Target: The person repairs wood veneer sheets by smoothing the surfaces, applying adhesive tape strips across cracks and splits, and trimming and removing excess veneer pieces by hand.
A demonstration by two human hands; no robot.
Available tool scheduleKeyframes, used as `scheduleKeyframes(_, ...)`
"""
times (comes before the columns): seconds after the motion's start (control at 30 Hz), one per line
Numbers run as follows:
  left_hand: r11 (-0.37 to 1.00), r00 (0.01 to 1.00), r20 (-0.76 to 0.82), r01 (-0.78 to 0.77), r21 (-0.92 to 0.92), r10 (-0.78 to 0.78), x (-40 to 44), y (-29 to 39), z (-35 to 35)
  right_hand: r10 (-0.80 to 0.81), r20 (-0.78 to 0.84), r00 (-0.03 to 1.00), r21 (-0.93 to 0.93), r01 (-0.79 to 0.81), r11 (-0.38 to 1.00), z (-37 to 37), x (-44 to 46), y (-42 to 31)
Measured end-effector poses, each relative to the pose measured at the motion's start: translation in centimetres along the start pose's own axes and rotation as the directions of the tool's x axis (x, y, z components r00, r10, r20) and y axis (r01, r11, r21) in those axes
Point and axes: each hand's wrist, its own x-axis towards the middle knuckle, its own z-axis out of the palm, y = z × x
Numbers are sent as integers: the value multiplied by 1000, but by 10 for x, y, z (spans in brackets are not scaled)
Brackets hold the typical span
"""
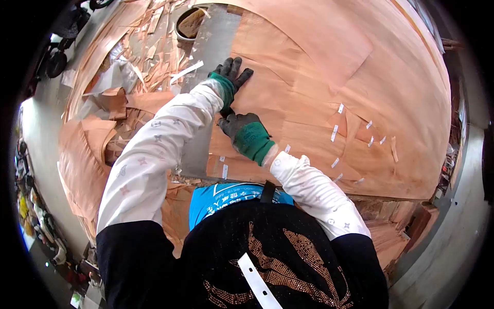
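Thin reddish-brown veneer sheets [319, 77] lie overlapped across the work surface, with several short white tape pieces [334, 133] on them. My left hand [231, 82], in a green and black glove, lies with fingers spread on the sheets' left edge, beside a grey strip of surface [198, 149]. Just below it, my right hand [247, 135], gloved the same way, is closed near that edge, its fingertips close to my left wrist. Whatever its fingers may hold is hidden. A white strip [187, 72] lies left of my left hand.
A round container [190, 24] with a brown block in it stands at the top. Torn veneer scraps [149, 56] pile up at the upper left, and larger bent pieces [85, 159] hang at the left. Beyond the right edge runs a grey floor [463, 206].
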Motion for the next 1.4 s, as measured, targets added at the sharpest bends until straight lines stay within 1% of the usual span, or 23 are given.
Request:
scheduleKeyframes(0.07,999,999,17,31,17,-31,2,3,1,-26,60,998,-26,27,999,9,5,1)
scheduleKeyframes(0.3,999,999,-17,40,-7,-40,4,4,4,-68,-117,991,-72,59,996,37,15,-2)
scheduleKeyframes(0.4,996,998,-39,38,-79,-41,0,8,-2,-135,5,991,-37,135,990,16,7,15)
scheduleKeyframes(0.43,996,999,2,37,-84,-37,0,7,-4,-132,-16,991,9,132,991,9,-1,24)
scheduleKeyframes(0.53,995,998,47,49,-88,-45,0,9,-13,-312,70,948,88,305,948,-17,-22,76)
scheduleKeyframes(0.57,995,997,54,54,-80,-50,0,11,-13,-354,60,933,66,350,934,-24,-27,94)
scheduleKeyframes(0.63,994,999,23,43,-97,-41,0,8,-7,-382,230,895,22,388,922,-41,-26,119)
scheduleKeyframes(0.67,995,999,23,40,-94,-38,1,8,-5,-409,245,879,15,418,908,-48,-27,132)
scheduleKeyframes(0.73,996,999,14,38,-84,-37,0,7,-5,-357,310,881,-23,382,924,-54,-30,155)
scheduleKeyframes(0.8,996,997,54,56,-73,-52,-1,10,-10,-373,214,903,-57,392,918,-60,-40,172)
scheduleKeyframes(0.83,995,997,55,56,-82,-51,-1,9,-11,-280,349,894,-98,332,938,-63,-41,176)
scheduleKeyframes(0.93,995,995,80,69,-72,-64,0,10,-17,30,111,993,129,-45,991,-71,-64,164)
scheduleKeyframes(0.97,994,993,96,82,-66,-75,0,12,-18,156,11,988,359,-149,921,-66,-69,138)
scheduleKeyframes(1.0,995,993,96,81,-56,-75,0,12,-16,319,170,932,621,-353,700,-65,-75,106)
scheduleKeyframes(1.03,996,993,97,77,-40,-72,2,11,-14,320,289,903,722,-424,547,-79,-75,70)
scheduleKeyframes(1.1,997,993,98,74,-13,-72,-1,11,-17,253,333,908,844,-407,350,-13,-90,39)
scheduleKeyframes(1.13,997,994,90,70,-20,-68,-2,11,-18,255,179,950,757,-299,581,-12,-108,35)
scheduleKeyframes(1.17,998,995,83,63,-29,-61,-3,11,-19,330,433,839,699,-543,465,-33,-121,37)
scheduleKeyframes(1.2,998,996,76,56,-40,-53,-3,10,-18,478,214,852,659,-487,574,-10,-150,45)
scheduleKeyframes(1.23,998,997,67,48,-37,-46,-4,10,-16,586,386,713,552,-687,472,-26,-174,56)
scheduleKeyframes(1.27,999,998,52,41,-33,-39,-4,9,-16,419,244,875,226,-471,852,-18,-212,82)
scheduleKeyframes(1.33,999,999,38,33,-22,-32,-5,11,-15,567,411,713,192,-676,711,-66,-209,89)
scheduleKeyframes(1.4,999,999,34,36,-4,-36,-7,12,-17,680,203,705,313,-704,637,-104,-172,87)
